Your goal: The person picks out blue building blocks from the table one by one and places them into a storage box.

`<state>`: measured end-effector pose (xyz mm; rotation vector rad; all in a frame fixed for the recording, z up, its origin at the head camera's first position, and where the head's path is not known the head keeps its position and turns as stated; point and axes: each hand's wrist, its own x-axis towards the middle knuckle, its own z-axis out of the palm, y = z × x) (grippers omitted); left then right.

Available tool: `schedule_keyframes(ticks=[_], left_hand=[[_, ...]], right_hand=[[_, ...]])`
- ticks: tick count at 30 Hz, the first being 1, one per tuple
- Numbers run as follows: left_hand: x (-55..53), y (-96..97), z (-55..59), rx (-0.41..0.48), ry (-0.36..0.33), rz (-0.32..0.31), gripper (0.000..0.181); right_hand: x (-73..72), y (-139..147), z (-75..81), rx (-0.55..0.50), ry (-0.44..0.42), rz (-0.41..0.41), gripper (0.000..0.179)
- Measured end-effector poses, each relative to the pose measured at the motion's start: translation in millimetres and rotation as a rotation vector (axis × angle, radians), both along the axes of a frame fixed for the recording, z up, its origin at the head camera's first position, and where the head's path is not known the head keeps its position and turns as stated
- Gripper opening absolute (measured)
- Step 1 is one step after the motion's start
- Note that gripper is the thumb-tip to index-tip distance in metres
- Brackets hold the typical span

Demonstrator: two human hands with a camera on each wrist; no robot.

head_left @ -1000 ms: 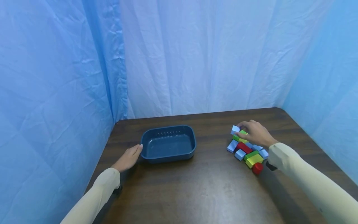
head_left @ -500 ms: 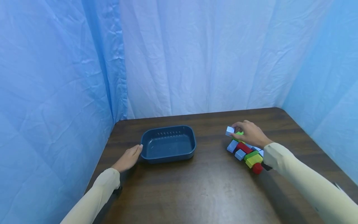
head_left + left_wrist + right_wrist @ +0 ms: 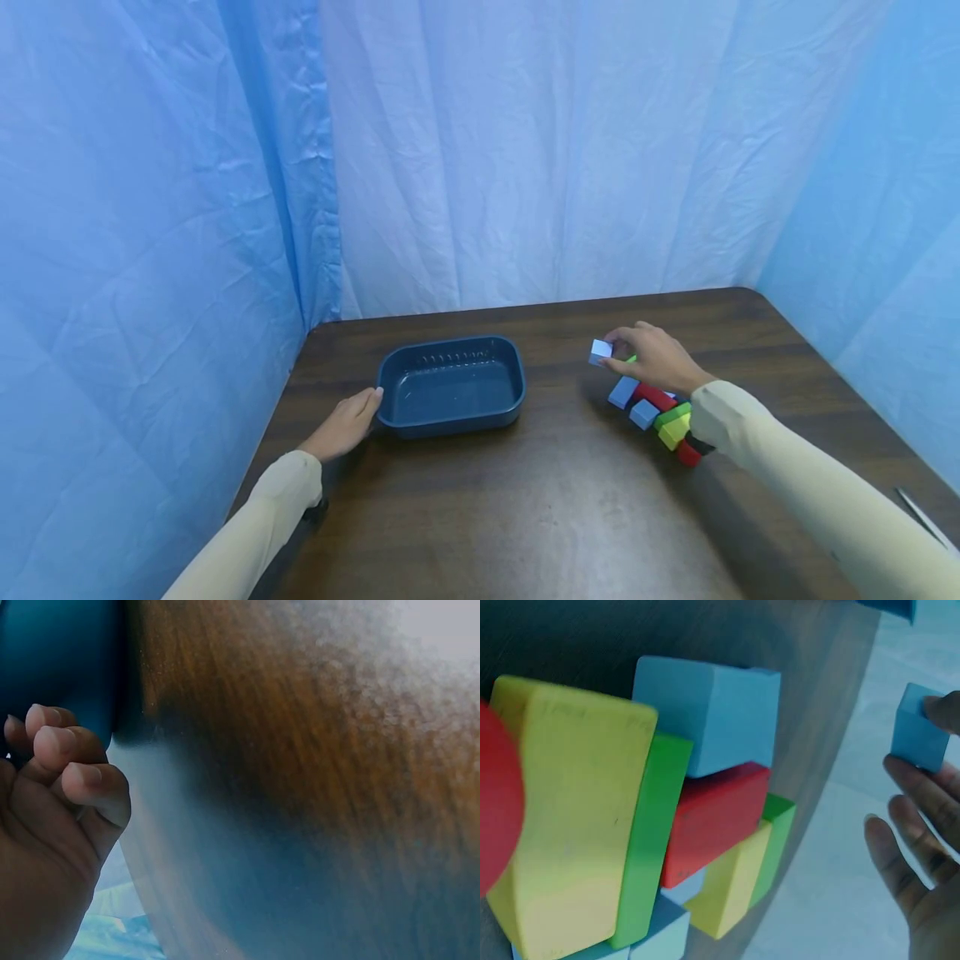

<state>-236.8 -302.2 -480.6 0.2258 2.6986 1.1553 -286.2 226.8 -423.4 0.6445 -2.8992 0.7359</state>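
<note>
In the head view, my left hand (image 3: 343, 425) is at the left rim of a dark blue rectangular tray (image 3: 450, 422). The left wrist view shows the curled fingers (image 3: 56, 750) against the tray's side (image 3: 64, 660); the thumb is hidden there. My right hand (image 3: 654, 358) pinches a small light-blue block (image 3: 600, 352) between thumb and fingertips, above the table. In the right wrist view this block (image 3: 921, 729) is held clear of the others, the remaining fingers spread below it. Beneath the right hand lies a pile of blocks, among them a red one (image 3: 654, 396) and a yellow one (image 3: 673, 431).
Blue blocks (image 3: 643, 414), green blocks (image 3: 652, 840) and a round-faced red block (image 3: 688, 454) lie close together, partly covered by the right arm. A thin pale object (image 3: 926, 518) lies at the table's right edge. Blue-white curtains (image 3: 562, 150) surround the brown table (image 3: 525, 517).
The right hand has moved left with the blue block, away from the pile's far end and toward the tray. Left hand and tray have stayed put. The thin pale object has come into view.
</note>
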Motion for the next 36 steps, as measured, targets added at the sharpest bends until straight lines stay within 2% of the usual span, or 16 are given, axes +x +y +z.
schedule_keyframes(ticks=[8,19,36], left_hand=[[-0.2,-1.2,-0.8,0.003,-0.003,0.010,0.053],[1.8,0.6,0.8,0.024,-0.006,0.008,0.052],[0.5,-0.4,0.3,0.025,-0.010,0.006,0.052]], right_hand=[[-3.6,-16.4,-0.9,0.000,0.025,0.038,0.043],[-2.7,-38.8,-0.8,-0.001,0.018,0.077,0.042],[-0.9,-57.0,-1.1,-0.003,0.001,0.055,0.046]])
